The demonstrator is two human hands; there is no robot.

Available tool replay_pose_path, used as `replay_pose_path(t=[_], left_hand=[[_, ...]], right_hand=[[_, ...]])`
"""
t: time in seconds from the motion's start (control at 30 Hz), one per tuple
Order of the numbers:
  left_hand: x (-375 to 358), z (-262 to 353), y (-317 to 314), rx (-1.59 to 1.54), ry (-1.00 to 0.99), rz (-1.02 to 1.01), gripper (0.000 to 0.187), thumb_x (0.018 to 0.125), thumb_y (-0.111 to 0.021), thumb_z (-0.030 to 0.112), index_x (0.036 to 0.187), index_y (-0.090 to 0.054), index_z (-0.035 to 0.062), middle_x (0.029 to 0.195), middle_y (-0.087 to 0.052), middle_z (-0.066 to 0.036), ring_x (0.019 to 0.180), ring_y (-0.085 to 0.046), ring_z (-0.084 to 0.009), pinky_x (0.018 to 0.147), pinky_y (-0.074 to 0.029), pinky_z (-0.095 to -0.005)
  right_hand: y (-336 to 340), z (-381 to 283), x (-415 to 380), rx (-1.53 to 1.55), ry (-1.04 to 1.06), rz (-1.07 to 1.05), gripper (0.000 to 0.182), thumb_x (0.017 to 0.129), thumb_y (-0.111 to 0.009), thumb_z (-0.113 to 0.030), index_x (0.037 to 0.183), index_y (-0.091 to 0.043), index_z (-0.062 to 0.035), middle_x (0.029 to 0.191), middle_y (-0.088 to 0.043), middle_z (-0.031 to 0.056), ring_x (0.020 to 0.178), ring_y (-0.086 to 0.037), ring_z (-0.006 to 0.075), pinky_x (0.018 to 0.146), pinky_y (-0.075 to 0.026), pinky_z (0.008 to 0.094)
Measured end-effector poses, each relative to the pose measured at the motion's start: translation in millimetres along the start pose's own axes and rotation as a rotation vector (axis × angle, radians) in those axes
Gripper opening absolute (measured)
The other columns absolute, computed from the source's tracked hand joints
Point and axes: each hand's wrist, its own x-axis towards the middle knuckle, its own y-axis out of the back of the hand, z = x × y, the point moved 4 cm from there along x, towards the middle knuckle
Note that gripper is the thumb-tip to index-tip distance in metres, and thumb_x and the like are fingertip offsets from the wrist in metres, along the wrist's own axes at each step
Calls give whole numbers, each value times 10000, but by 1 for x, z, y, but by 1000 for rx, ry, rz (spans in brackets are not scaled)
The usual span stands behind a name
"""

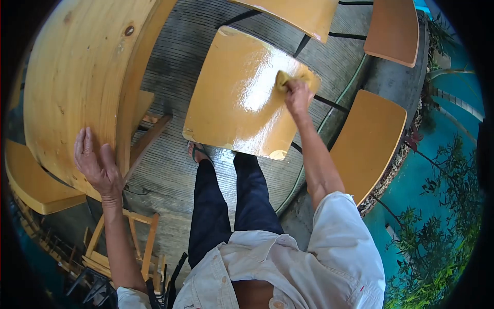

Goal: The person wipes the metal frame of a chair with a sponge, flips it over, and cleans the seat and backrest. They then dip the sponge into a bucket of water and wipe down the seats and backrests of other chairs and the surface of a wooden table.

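Observation:
A yellow cloth (282, 81) is bunched under my right hand (299, 97), whose fingers are closed on it. It lies against the glossy wooden seat (221, 87) in front of me, close to its far right corner. The seat shines as if wet, and its varnish is worn pale at the corners. My left hand (98, 164) rests flat on the edge of a pine tabletop (77, 77) at my left, fingers stretched out and holding nothing.
More wooden seats stand around: one at the back (303, 15), one at the right (368, 144) and one at the left (41, 180). A green hose (323, 123) runs along the grooved floor (164, 170). Wooden chair frames (146, 242) stand at lower left. Beyond the right-hand kerb are plants (437, 247).

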Motion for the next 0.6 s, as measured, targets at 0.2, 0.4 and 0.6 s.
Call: replay_pose_path(t=[0.2,0.4,0.6], left_hand=[[-1,-2,0,2,15,-2,444,1016,-577,236,1394,-560,3,1400,-564,-163,1325,-476,-322,1128,-310,-452],[-1,-4,0,38,-6,-14,421,1041,-536,244,1389,-563,8,1422,-550,-162,1347,-462,-318,1139,-314,-444],[0,-4,-2,-1,-13,-17,420,1046,-524,236,1395,-558,6,1414,-553,-174,1343,-465,-325,1135,-319,-441]], right_hand=[[-13,-53,-252,229,-110,-676,260,773,-572,4,978,-714,-72,910,-684,144,935,-639,353,791,-485,449],[50,22,-96,238,-211,-195,245,851,-578,-25,1045,-716,-80,1028,-714,154,1026,-636,360,903,-468,489],[47,83,48,127,-250,35,219,865,-539,-27,986,-704,-104,1008,-697,108,1003,-615,339,904,-449,478]])
